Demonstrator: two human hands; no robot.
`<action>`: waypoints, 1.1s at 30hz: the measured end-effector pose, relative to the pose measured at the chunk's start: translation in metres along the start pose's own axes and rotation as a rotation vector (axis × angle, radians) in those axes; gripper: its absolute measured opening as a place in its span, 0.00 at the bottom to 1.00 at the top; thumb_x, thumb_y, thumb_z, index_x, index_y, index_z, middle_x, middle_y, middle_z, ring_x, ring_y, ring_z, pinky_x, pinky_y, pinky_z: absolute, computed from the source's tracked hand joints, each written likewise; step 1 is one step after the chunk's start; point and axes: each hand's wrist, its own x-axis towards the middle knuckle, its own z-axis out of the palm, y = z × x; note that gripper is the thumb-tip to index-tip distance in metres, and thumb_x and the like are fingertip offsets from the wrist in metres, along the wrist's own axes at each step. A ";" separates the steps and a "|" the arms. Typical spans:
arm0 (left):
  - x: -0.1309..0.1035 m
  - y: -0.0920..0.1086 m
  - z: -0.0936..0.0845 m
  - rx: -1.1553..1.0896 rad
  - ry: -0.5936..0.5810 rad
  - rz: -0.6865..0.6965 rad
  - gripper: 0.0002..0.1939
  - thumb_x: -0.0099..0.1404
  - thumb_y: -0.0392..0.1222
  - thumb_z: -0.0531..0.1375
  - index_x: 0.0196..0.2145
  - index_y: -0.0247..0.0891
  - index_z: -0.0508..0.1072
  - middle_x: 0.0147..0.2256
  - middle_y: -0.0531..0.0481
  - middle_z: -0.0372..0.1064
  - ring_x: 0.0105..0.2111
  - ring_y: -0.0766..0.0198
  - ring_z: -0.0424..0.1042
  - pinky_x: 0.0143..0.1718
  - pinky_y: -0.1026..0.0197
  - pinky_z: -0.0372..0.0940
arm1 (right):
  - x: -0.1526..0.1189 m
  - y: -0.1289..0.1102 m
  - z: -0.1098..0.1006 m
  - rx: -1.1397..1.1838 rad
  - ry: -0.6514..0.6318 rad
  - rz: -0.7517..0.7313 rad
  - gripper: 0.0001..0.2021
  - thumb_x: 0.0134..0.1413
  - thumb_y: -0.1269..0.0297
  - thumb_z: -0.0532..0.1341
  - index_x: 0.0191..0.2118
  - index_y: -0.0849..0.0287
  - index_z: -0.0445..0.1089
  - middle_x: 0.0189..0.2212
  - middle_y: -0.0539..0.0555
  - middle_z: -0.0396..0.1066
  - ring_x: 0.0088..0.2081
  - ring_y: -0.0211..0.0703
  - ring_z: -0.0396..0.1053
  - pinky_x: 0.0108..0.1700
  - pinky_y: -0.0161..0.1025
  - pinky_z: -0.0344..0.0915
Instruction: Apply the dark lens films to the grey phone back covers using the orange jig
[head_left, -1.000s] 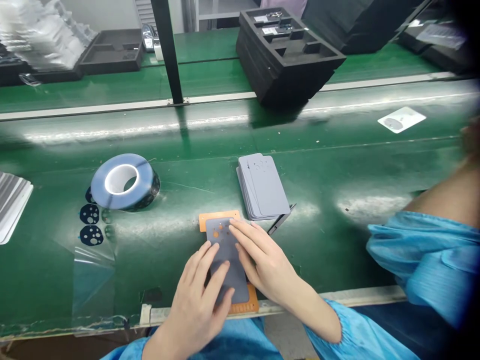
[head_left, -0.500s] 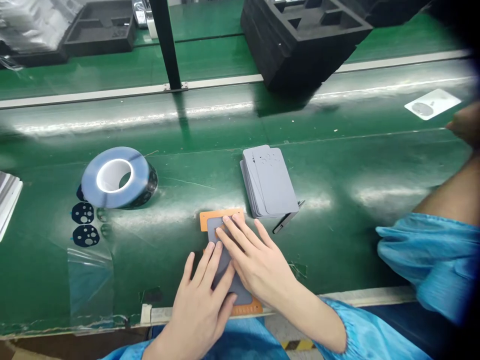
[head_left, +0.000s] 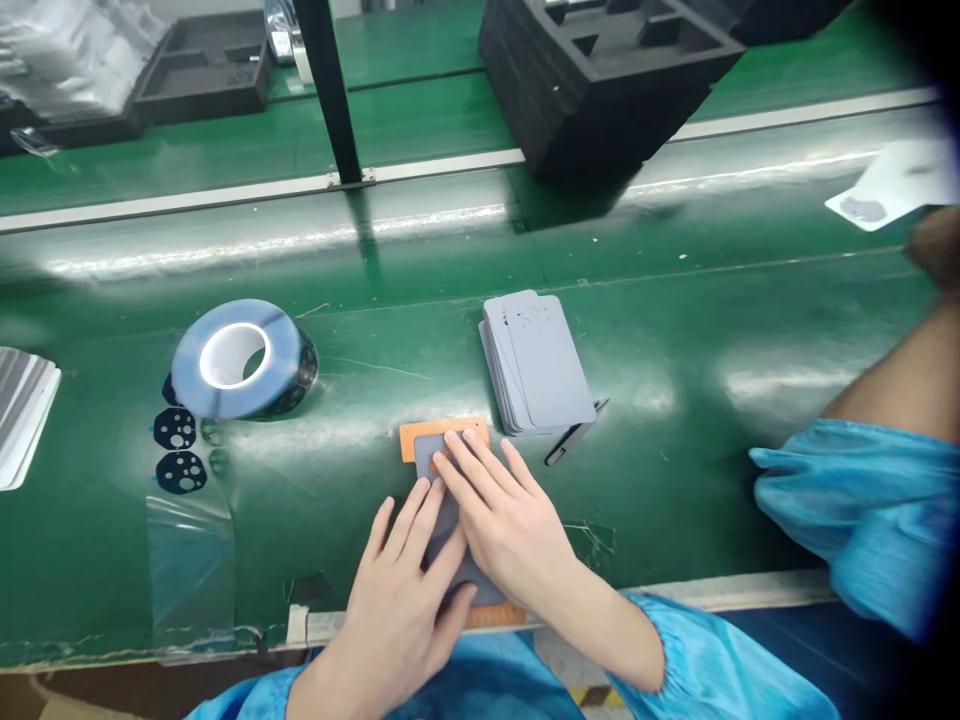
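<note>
A grey panel (head_left: 429, 452) lies on an orange fixture (head_left: 420, 430) at the front edge of the green bench. My left hand (head_left: 405, 590) rests on the panel's left side, fingers spread, nothing gripped. Across its upper part lies my right hand (head_left: 510, 520), fingers extended flat, hiding much of the panel. Just behind stands a stack of similar grey panels (head_left: 544, 365), with a thin dark piece (head_left: 576, 435) beside it. To the left is a blue film roll (head_left: 281, 375) with a white core; black camera-shaped stickers (head_left: 180, 472) sit on its unrolled strip.
Stacked black foam trays (head_left: 592, 100) stand at the back, near a black post (head_left: 330, 90). White cards (head_left: 30, 430) lie at far left. On the right, another person's arm (head_left: 900, 370) in a blue sleeve reaches over the bench (head_left: 675, 470).
My right hand has shifted slightly left and its forearm has drawn in. At the right, the other person's white sheet has moved and now shows more white area. The view has shifted slightly.
</note>
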 end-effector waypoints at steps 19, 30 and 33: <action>-0.003 -0.009 -0.009 -0.817 0.293 -0.510 0.17 0.73 0.49 0.56 0.55 0.41 0.71 0.41 0.46 0.71 0.34 0.63 0.69 0.36 0.61 0.67 | -0.037 -0.031 -0.024 0.596 0.081 0.336 0.24 0.70 0.61 0.55 0.68 0.51 0.60 0.66 0.58 0.64 0.66 0.52 0.62 0.66 0.55 0.64; 0.006 -0.019 -0.005 -0.916 0.193 -0.593 0.17 0.73 0.51 0.56 0.53 0.42 0.74 0.40 0.48 0.71 0.31 0.65 0.66 0.33 0.63 0.64 | -0.035 -0.037 -0.024 0.888 0.099 0.512 0.24 0.67 0.63 0.58 0.67 0.49 0.62 0.60 0.57 0.71 0.60 0.50 0.70 0.61 0.50 0.69; 0.013 -0.020 -0.007 -0.904 0.205 -0.595 0.17 0.72 0.51 0.57 0.52 0.41 0.76 0.40 0.48 0.71 0.31 0.65 0.66 0.32 0.63 0.64 | -0.038 -0.036 -0.021 1.124 0.115 0.608 0.25 0.67 0.65 0.58 0.68 0.48 0.59 0.59 0.57 0.71 0.53 0.46 0.75 0.57 0.46 0.72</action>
